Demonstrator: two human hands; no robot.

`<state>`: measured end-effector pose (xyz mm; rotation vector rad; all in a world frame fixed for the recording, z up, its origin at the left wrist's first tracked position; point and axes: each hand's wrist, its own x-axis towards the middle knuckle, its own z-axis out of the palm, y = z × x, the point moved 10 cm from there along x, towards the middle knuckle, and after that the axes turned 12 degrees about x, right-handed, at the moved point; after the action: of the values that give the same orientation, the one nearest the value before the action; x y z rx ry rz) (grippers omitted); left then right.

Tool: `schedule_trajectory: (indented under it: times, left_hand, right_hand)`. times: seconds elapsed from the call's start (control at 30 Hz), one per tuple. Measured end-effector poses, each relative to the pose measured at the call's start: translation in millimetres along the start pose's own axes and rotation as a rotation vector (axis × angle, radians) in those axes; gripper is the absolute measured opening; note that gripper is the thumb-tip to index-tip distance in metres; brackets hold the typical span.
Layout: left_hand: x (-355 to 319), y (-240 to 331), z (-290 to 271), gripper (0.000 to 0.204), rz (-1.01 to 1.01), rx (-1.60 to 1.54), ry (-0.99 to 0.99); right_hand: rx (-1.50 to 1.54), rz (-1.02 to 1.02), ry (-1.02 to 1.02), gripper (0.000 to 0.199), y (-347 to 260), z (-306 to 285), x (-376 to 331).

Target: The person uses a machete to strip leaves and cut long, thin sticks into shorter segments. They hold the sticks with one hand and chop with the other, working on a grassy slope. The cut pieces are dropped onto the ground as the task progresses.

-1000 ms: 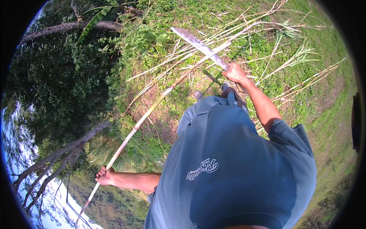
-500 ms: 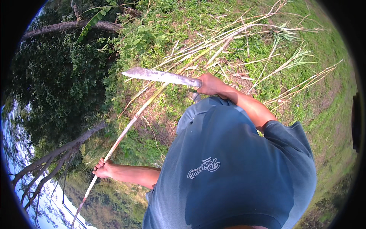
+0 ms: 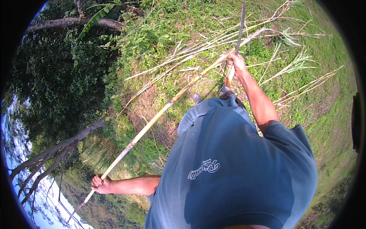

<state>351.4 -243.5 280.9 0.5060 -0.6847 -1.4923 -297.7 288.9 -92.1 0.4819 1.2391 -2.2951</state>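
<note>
A long, jointed, yellowish cane stalk (image 3: 160,113) slants across in front of me from lower left to upper right. My left hand (image 3: 102,184) is closed round its lower left part. In my right hand (image 3: 238,65) is a machete (image 3: 241,24); its blade points up and away, seen nearly edge-on, and the wooden handle shows below the fist. The blade's base crosses the cane's upper part close to my right fingers. Whether the edge touches the cane, I cannot tell.
Several cut cane stalks (image 3: 190,54) lie on the grass ahead, with leafy tops (image 3: 291,68) to the right. Dark bushes (image 3: 57,80) and bare branches (image 3: 65,147) stand at the left. My shoe (image 3: 196,98) shows below the cane.
The machete has swung from pointing left to pointing up and away, and my right hand has moved farther out and right. My left hand has dropped slightly, still round the cane.
</note>
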Motion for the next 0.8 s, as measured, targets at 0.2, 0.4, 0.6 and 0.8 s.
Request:
schedule_trajectory:
  times: [0.2, 0.4, 0.6, 0.8]
  left_hand:
    - [17.3, 16.7, -29.7, 0.044, 0.065, 0.028, 0.073]
    - [-68.8, -132.8, -20.5, 0.031, -0.115, 0.450, 0.655]
    - [-57.0, -162.5, -26.7, 0.045, -0.235, 0.287, 0.434]
    - [-37.5, -164.2, -7.4, 0.046, -0.199, 0.136, 0.151]
  right_hand:
    - [0.515, 0.018, 0.019, 0.009, -13.4, 10.8, 10.7]
    - [0.426, 0.058, -0.022, 0.009, -7.7, 48.7, -28.0]
    - [-0.276, 0.012, -0.006, 0.034, -50.6, 24.9, -35.4]
    - [-1.200, -0.133, 0.255, 0.047, -119.0, -60.9, -19.8]
